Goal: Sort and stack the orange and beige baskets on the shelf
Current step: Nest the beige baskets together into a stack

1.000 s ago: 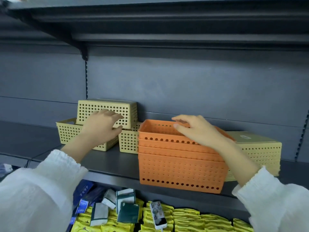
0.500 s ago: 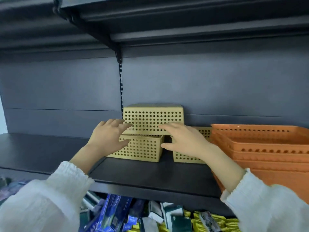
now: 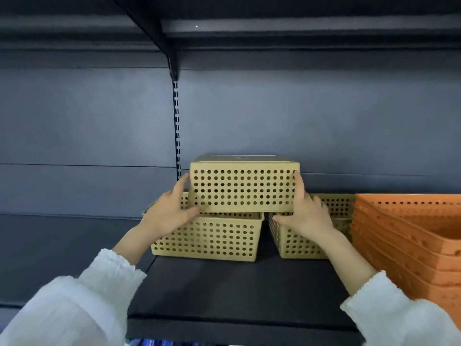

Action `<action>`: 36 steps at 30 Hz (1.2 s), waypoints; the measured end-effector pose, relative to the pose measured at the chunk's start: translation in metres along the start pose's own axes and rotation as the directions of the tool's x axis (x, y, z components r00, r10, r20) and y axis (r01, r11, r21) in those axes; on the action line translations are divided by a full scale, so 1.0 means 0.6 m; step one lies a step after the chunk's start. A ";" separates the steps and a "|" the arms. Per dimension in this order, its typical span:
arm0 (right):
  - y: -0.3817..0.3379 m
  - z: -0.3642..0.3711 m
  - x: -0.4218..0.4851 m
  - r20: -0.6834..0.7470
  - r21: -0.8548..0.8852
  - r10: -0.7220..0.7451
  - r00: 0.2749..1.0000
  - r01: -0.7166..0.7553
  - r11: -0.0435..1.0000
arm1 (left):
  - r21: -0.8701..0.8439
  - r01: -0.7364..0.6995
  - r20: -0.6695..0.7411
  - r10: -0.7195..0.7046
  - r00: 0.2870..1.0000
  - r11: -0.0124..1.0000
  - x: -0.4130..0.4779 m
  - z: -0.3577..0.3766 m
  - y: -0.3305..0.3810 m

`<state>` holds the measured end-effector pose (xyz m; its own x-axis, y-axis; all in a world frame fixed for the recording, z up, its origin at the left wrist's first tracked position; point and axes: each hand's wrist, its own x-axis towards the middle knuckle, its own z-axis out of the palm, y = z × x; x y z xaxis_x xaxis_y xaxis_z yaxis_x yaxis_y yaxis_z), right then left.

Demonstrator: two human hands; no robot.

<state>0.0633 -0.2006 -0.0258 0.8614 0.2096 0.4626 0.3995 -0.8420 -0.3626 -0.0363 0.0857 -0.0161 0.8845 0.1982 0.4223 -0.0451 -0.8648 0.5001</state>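
An upside-down beige perforated basket (image 3: 243,187) rests across two upright beige baskets, one on the left (image 3: 214,239) and one on the right (image 3: 296,242), at the back of the dark shelf (image 3: 237,285). My left hand (image 3: 169,212) grips the upturned basket's left end and my right hand (image 3: 305,211) grips its right end. A nested stack of orange baskets (image 3: 409,243) stands at the right, touching the right beige basket.
The shelf above (image 3: 274,23) hangs low over the baskets, held by a bracket (image 3: 172,63) on a slotted upright (image 3: 177,136). Bare shelf board lies left of and in front of the baskets. Blue packets (image 3: 154,342) peek out on the shelf below.
The view swung left and closer. My right hand left the orange stack, and both hands closed on the ends of the upturned beige basket.
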 end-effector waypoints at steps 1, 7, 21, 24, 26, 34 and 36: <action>0.002 0.006 0.007 -0.014 0.020 -0.020 1.000 0.020 1.000 | -0.112 0.008 0.018 -0.006 1.000 0.994 0.010 0.005 0.000; -0.018 -0.015 0.060 -0.197 0.482 -0.107 0.975 0.191 0.855 | -0.545 -0.058 -0.170 -0.042 0.985 0.836 0.071 -0.029 -0.014; -0.098 -0.048 0.106 0.017 0.998 -0.106 0.994 -0.011 0.059 | -0.857 -0.176 -0.155 0.084 0.984 0.484 0.114 -0.087 -0.060; -0.119 -0.040 0.111 0.008 0.999 -0.064 0.998 -0.011 -0.053 | -0.918 -0.146 -0.158 0.000 0.987 0.369 0.114 -0.092 -0.070; -0.127 -0.029 0.107 0.000 0.996 -0.049 0.999 -0.004 -0.087 | -0.921 -0.139 -0.169 -0.052 0.984 0.364 0.109 -0.099 -0.074; -0.146 0.032 0.085 0.127 0.980 0.078 0.989 -0.137 0.144 | -0.919 0.081 0.005 -0.195 0.981 0.386 0.080 -0.069 -0.096; -0.137 0.045 0.083 0.197 0.944 0.086 0.977 -0.213 0.250 | -0.899 0.117 0.019 -0.228 0.973 0.422 0.079 -0.051 -0.118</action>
<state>0.0815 -0.1076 0.0051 0.9375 0.2301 0.2610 0.2128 0.2140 -0.9534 -0.0052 0.1704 -0.0082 0.8803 0.3811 0.2824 -0.3331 0.0727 0.9401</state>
